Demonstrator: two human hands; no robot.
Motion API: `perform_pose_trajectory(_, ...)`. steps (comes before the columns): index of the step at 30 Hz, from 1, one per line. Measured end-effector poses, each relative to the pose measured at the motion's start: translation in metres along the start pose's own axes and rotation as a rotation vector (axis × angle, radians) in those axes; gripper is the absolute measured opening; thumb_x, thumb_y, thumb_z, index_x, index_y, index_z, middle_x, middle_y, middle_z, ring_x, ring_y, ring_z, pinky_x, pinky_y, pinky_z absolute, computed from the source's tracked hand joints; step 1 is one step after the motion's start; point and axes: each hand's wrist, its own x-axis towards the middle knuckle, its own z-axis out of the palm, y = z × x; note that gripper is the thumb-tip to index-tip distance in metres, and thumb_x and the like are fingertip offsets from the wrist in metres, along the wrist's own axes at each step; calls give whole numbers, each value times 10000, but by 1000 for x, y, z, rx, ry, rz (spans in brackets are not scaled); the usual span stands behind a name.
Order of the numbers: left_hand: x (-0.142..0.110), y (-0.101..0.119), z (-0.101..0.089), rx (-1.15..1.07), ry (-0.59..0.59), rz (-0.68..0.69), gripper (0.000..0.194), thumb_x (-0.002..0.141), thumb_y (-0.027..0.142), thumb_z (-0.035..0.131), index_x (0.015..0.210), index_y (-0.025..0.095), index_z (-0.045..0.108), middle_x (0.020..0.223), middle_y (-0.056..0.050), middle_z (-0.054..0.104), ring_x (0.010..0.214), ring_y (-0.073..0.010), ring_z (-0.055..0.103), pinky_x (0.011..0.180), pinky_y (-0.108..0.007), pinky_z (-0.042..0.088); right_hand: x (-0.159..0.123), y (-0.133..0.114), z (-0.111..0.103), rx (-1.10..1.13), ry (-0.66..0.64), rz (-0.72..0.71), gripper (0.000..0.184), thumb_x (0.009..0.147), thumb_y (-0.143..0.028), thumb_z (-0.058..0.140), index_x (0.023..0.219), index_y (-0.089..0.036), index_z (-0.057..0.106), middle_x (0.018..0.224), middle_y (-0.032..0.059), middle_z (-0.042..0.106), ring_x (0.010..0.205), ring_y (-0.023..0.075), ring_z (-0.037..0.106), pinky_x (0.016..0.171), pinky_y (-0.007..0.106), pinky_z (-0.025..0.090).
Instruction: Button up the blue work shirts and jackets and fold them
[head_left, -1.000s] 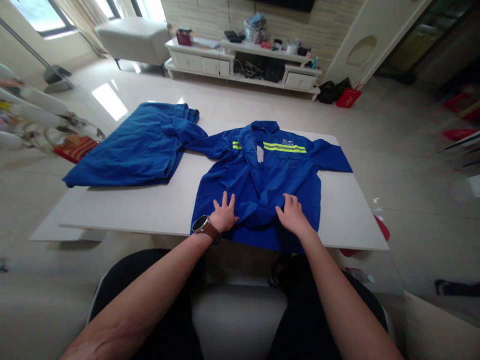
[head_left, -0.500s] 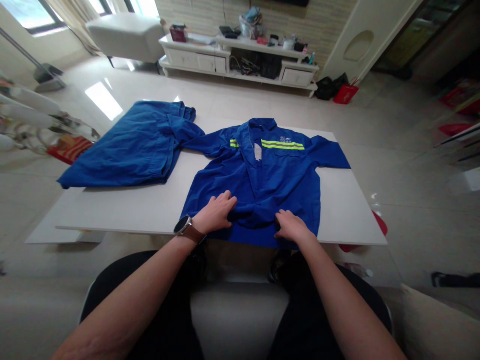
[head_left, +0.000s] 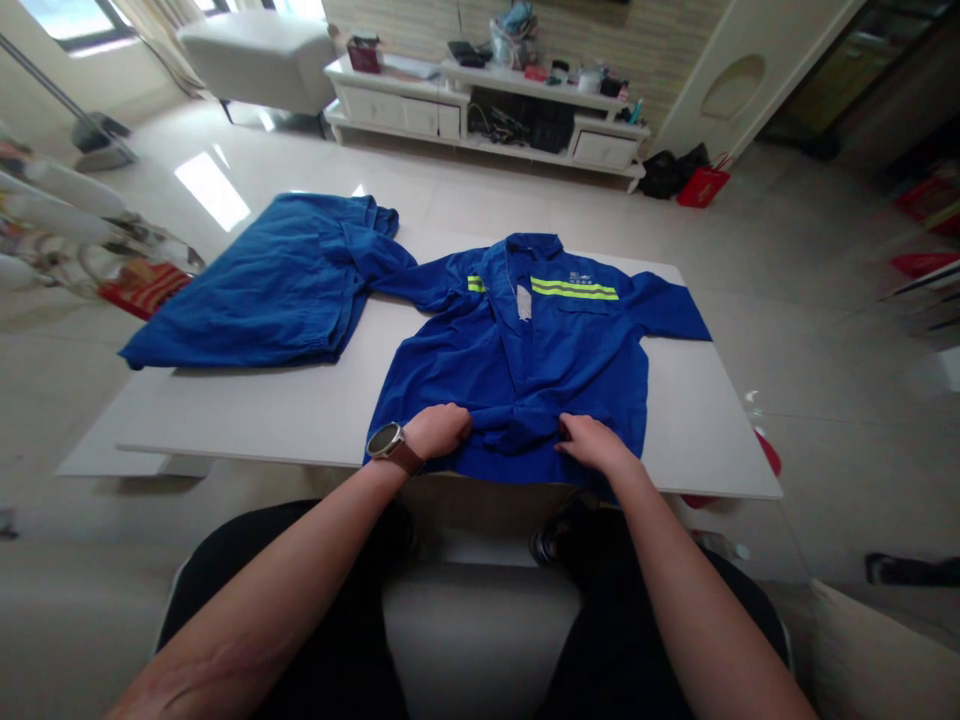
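A blue work jacket (head_left: 585,340) with yellow-green reflective stripes lies front up on the white table (head_left: 697,430), its collar at the far side and its hem at the near edge. My left hand (head_left: 440,430), with a watch (head_left: 385,441) on the wrist, is closed on the cloth at the lower left front. On the lower right front, my right hand (head_left: 590,440) pinches the fabric. Between the two hands the cloth bunches into a raised fold. The jacket's left-side sleeve reaches toward a second pile of blue clothing.
Folded blue clothing (head_left: 255,290) covers the table's left part and hangs past its far edge. Beyond the floor stands a white TV cabinet (head_left: 405,118) with small items on it. A light ottoman (head_left: 259,62) is at the upper left, a red bag (head_left: 703,186) at the right.
My left hand's fingers have gone from spread to closed on the jacket. My right hand has curled tighter on the cloth. The near hem has drawn up slightly.
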Motion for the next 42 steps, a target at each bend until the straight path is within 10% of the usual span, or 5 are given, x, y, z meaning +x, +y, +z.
perform_pose_trajectory(8,-12,-28,-35,-410,-153,29,152,758,151,697,860,177,806,818,-19,774,773,-170,699,726,-239,482,-3,-1,-1,-39,6,23,201,908,-280,675,1087,-188,662,1128,124,725,1018,266,697,780,296,445)
perform_pose_trajectory(21,-13,-29,-26,-493,-285,37,206,693,181,705,864,180,818,782,-12,766,760,-173,686,713,-235,478,-15,29,-29,314,2,-112,89,798,-259,717,795,-171,728,812,24,719,771,150,627,697,247,402)
perform_pose_trajectory(29,-23,-31,-7,-417,-666,-148,231,586,183,808,817,170,791,679,-29,730,666,-191,665,627,-257,481,-33,40,-18,291,-573,66,129,634,-238,763,733,-157,757,652,14,663,610,139,557,591,256,380)
perform_pose_trajectory(36,-7,-20,-8,-334,177,-11,477,856,326,708,1312,191,668,1365,-123,657,1268,-279,604,1082,-390,475,-16,18,-16,211,215,-154,414,888,-376,681,1248,-171,676,1297,117,652,1196,231,604,1049,328,457)
perform_pose_trajectory(42,-9,-6,10,-17,-30,-178,910,772,304,833,1580,352,416,1687,-149,270,1518,-464,250,1104,-627,403,-13,1,-7,24,36,-46,493,933,-357,630,1396,-192,598,1377,150,621,1242,288,609,1056,394,466)
